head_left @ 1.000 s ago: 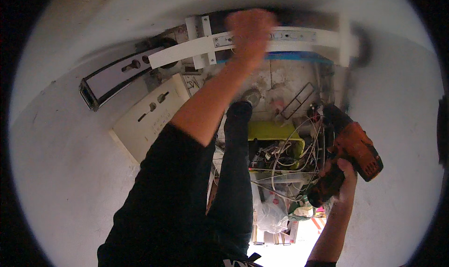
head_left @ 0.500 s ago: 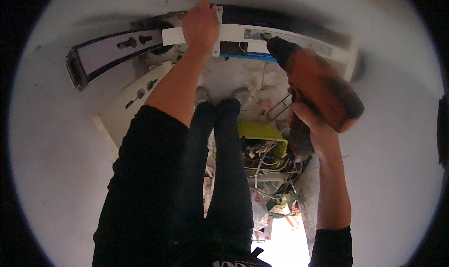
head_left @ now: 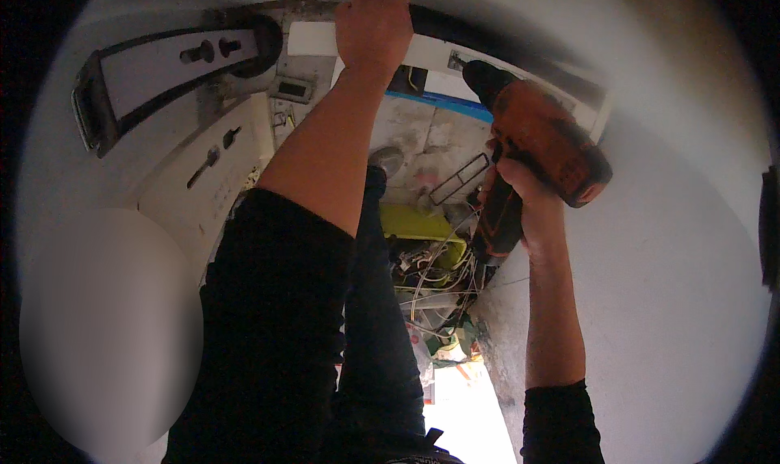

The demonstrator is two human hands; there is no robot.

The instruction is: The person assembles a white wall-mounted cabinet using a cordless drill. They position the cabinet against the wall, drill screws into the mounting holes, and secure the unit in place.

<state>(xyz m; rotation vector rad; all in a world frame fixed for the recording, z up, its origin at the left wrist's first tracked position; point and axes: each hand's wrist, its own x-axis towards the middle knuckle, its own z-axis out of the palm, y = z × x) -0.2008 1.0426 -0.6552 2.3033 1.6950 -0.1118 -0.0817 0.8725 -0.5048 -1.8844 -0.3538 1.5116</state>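
Observation:
My left hand (head_left: 374, 29) is closed at the upper edge of a long white strip (head_left: 313, 39), its fingers bent over the far side. In my right hand (head_left: 528, 184) is an orange and black cordless drill (head_left: 552, 135), gripped by its handle. The drill's tip points at a small metal plate (head_left: 456, 58) set in the white strip, right of my left hand. Whether the bit touches the plate is too small to tell. Part of the strip is hidden behind my left hand and the drill.
At left stand a dark-framed panel with keyhole-like openings (head_left: 154, 78) and a cream panel with slots (head_left: 183, 188). A blue edge (head_left: 439, 102) runs below the strip. Lower down, a yellow-green bin (head_left: 410, 222) holds tangled cables. A blurred oval (head_left: 110, 326) covers the lower left.
The whole view has shifted, with the left panels now farther left. My left hand sits higher and farther right in the picture. The drill appears farther left, its tip still by the metal plate.

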